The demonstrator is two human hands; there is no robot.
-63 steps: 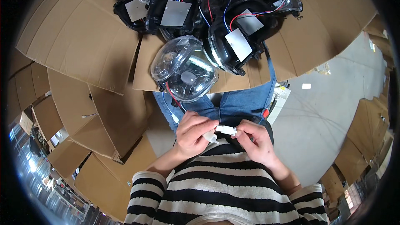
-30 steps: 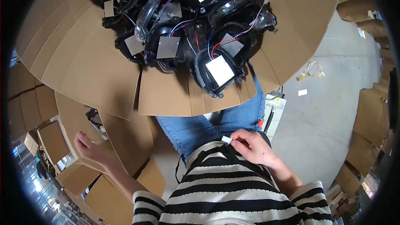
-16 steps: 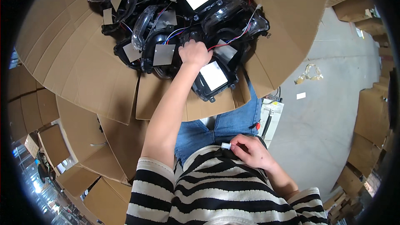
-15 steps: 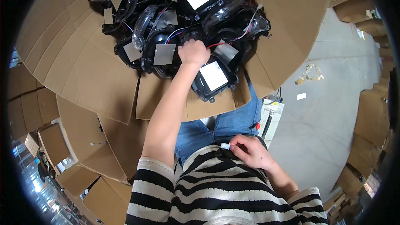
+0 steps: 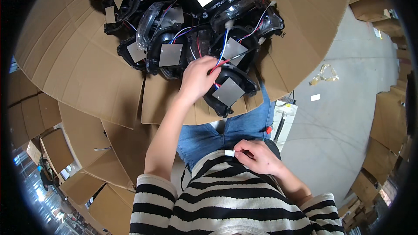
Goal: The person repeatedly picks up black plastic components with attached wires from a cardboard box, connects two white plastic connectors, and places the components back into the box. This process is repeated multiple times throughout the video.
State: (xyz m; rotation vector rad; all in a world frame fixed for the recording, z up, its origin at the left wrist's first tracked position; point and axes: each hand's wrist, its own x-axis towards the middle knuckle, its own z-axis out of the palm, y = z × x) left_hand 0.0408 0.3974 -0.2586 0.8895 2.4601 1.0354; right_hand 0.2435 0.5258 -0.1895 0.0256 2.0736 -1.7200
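Note:
My left hand (image 5: 200, 77) is closed at the upper left edge of a black lamp unit (image 5: 237, 77), with its red, white and blue wires (image 5: 224, 52) at the fingertips. That unit carries a grey square plate (image 5: 228, 91) and lies tilted at the near side of a cardboard box. From the wires a white plug (image 5: 229, 25) sticks up. Close to my waist, my right hand (image 5: 257, 156) pinches a small white connector (image 5: 229, 152) between thumb and fingers. Several more lamp units (image 5: 172, 54) with clear lenses, grey plates and loose wires fill the box beyond.
The open box's wide cardboard flaps (image 5: 82, 56) spread around the lamps. To the right is grey floor (image 5: 331, 117) with a loop of yellowish tape (image 5: 324, 75) and a white card (image 5: 315, 97). A white device (image 5: 287, 119) stands by my right leg. Other cartons (image 5: 379, 135) line the edges.
My left hand has drawn back toward me, and the near lamp unit has turned and tilted. Its wires and plug now show raised. My right hand has shifted slightly left with the connector.

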